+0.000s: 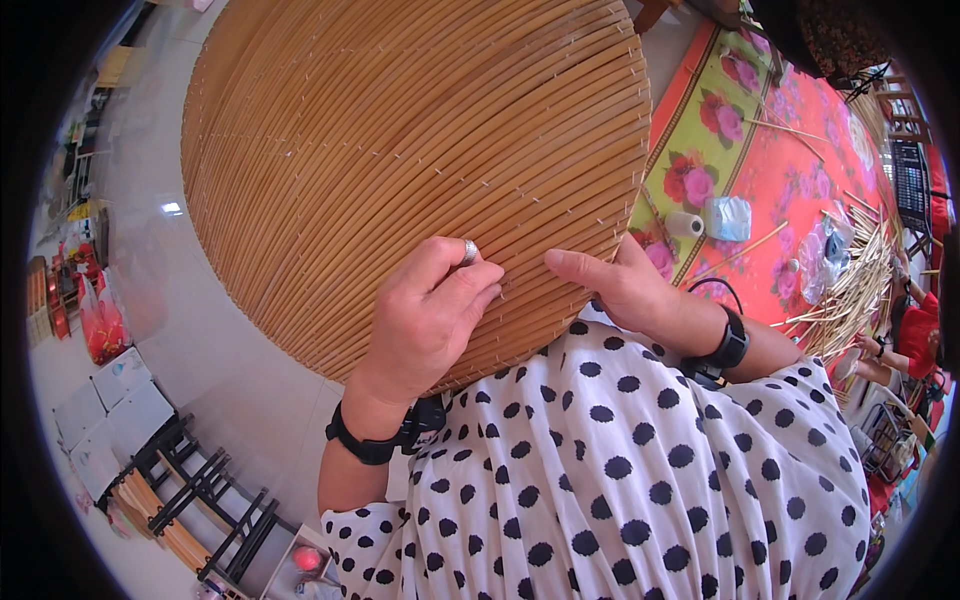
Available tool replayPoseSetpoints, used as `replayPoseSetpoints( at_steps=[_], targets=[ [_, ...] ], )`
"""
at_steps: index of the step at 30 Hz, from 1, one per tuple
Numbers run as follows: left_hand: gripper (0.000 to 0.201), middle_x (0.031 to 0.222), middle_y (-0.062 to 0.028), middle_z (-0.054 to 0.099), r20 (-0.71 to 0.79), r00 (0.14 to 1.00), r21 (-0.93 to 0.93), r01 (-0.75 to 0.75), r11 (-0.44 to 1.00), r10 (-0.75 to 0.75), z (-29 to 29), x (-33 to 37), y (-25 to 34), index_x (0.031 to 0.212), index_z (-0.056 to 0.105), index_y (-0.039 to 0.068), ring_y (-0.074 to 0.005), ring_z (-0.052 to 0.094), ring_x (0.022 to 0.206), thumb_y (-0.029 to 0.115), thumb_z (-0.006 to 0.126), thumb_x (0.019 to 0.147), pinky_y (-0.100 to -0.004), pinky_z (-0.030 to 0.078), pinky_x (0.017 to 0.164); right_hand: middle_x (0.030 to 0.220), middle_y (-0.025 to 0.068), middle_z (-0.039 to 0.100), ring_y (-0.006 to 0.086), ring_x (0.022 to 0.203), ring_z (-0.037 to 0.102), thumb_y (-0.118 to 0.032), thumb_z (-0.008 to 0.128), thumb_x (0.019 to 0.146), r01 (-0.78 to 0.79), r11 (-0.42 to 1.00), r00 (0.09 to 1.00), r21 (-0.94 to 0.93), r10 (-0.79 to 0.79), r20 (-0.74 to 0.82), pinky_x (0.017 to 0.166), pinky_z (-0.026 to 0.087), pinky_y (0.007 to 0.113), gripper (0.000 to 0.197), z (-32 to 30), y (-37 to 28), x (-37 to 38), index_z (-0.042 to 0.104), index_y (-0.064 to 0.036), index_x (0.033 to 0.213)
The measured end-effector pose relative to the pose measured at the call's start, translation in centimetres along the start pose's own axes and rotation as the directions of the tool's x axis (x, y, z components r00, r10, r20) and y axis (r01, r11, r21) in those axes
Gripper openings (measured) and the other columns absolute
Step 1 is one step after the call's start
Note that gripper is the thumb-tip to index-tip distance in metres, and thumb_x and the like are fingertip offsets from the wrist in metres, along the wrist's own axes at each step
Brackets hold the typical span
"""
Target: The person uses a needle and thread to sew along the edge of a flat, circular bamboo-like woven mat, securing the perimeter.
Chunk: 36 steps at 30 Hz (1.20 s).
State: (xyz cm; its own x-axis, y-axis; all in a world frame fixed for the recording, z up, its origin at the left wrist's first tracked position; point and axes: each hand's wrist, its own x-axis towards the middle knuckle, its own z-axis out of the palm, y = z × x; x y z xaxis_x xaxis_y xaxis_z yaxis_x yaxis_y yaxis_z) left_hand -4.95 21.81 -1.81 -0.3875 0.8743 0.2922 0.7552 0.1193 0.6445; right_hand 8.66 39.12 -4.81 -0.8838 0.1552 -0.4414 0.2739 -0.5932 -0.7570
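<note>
A large round mat of brown bamboo slats (400,150), stitched across with rows of short white thread, leans over my lap and fills the upper middle of the view. My left hand (430,310) is closed in a pinch just above its near part, a silvery ring band (469,252) on one finger. Whatever lies between those fingertips is too small to make out. At the mat's near right edge, my right hand (630,290) grips it, thumb on top and the other fingers hidden underneath.
On the right, a red and green floral cloth (735,150) bears a white thread spool (684,224), a pale blue packet (728,219) and a heap of thin sticks (855,285). A co-worker's red sleeve (918,335) shows farther right. Black-framed folding chairs (215,500) stand lower left.
</note>
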Motion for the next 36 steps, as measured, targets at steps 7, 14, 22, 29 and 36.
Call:
replayPoseSetpoints(
  at_steps=[7,14,22,29,36],
  targets=[
    [0.024,0.089,-0.0075,0.054,0.013,1.000,-0.001,0.010,1.000,-0.010,-0.1,0.1,0.1,0.092,0.067,0.005,-0.0236,0.061,0.078,-0.001,0.078,0.070,-0.0334,0.052,0.065,0.122,0.0113,0.063,0.0194,0.109,0.060,-0.015,0.064,0.093,-0.034,0.994,0.999,0.099,0.036,-0.013,0.094,0.050,0.034,0.039,0.2,-0.1,-0.1,0.054,0.0021,0.126],
    [0.022,0.089,-0.0060,0.054,0.023,1.000,-0.016,0.014,1.000,-0.013,0.0,0.4,0.5,0.088,0.068,0.006,-0.0201,0.060,0.074,0.003,0.079,0.069,-0.0314,0.051,0.062,0.121,0.0115,0.063,0.0196,0.109,0.061,-0.017,0.064,0.094,-0.012,0.993,1.000,0.115,0.015,-0.026,0.093,0.050,0.034,0.039,0.2,0.2,0.0,0.054,0.0022,0.127],
    [0.019,0.088,-0.0060,0.055,0.025,0.999,0.000,-0.020,1.000,0.020,-0.1,0.8,0.1,0.085,0.068,0.008,-0.0205,0.060,0.073,0.004,0.079,0.069,-0.0307,0.051,0.062,0.121,0.0124,0.062,0.0202,0.109,0.061,-0.017,0.063,0.094,-0.028,0.991,0.998,0.129,0.035,-0.049,0.093,0.051,0.034,0.039,0.4,0.1,-0.1,0.053,0.0027,0.127],
    [0.014,0.092,-0.0092,0.056,0.067,0.994,-0.179,0.095,0.979,-0.084,-1.0,0.7,-0.1,0.092,0.066,0.002,-0.0246,0.062,0.079,-0.003,0.071,0.080,-0.0325,0.053,0.068,0.121,0.0137,0.062,0.0218,0.109,0.062,-0.016,0.063,0.094,-0.006,0.989,1.000,0.147,0.010,-0.029,0.093,0.051,0.035,0.040,0.2,0.5,0.1,0.052,0.0037,0.128],
    [0.016,0.096,-0.0100,0.057,0.036,0.998,-0.140,0.061,0.988,-0.056,-1.1,0.2,-0.1,0.095,0.066,0.000,-0.0247,0.063,0.081,-0.007,0.068,0.081,-0.0326,0.053,0.069,0.122,0.0141,0.062,0.0218,0.110,0.062,-0.015,0.062,0.095,-0.045,0.986,0.998,0.160,0.053,-0.044,0.094,0.051,0.035,0.040,0.6,0.0,-0.1,0.052,0.0039,0.128]
  ],
)
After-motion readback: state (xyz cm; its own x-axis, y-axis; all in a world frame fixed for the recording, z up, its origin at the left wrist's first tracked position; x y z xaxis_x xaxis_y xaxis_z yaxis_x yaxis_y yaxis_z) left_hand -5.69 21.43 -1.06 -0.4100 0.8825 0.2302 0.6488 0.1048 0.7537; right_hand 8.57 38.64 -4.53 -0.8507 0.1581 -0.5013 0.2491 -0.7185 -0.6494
